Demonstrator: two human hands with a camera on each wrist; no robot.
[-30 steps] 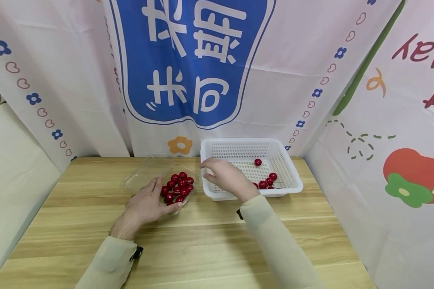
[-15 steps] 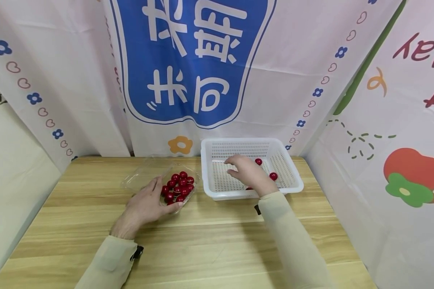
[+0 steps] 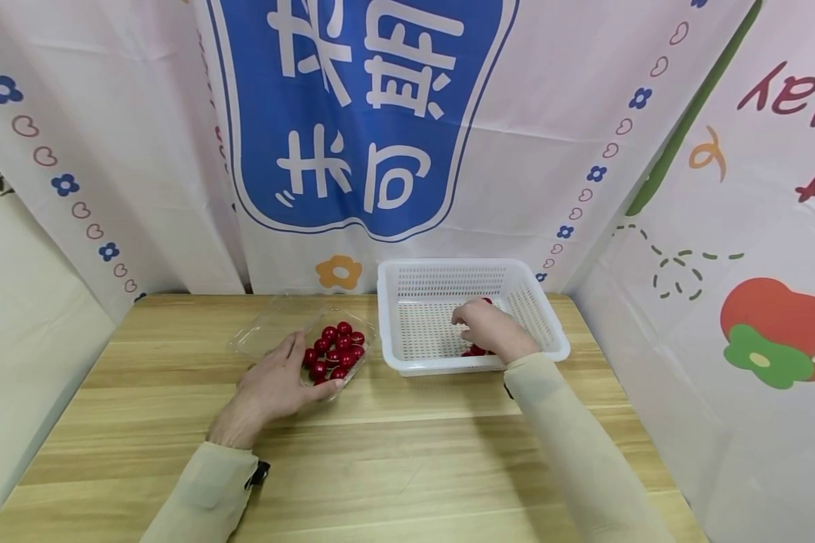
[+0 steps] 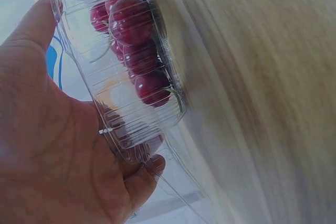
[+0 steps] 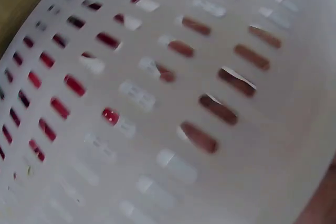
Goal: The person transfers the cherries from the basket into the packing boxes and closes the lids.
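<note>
My left hand (image 3: 272,385) grips the side of a clear plastic clamshell box (image 4: 121,124), thumb on the near edge and fingers along the left side. Several red cherries (image 3: 339,353) lie in it, some with thin green stems in the left wrist view. My right hand (image 3: 492,329) reaches down into a white slotted basket (image 3: 394,362), its index finger and thumb apart. Just under it lie red cherries (image 3: 477,350), partly covered by the hand. Through the basket's slots, the right wrist view shows red cherries (image 5: 60,107) and bits of skin; that view is blurred.
The box's clear lid (image 3: 261,324) lies folded back on the left, behind the left hand. Box and basket stand side by side near the far edge of the wooden table (image 3: 380,467). A printed cloth (image 3: 543,151) hangs right behind them.
My right hand has moved right from the basket's left rim, deeper over the cherries in it. The left hand and the clamshell box have stayed in place.
</note>
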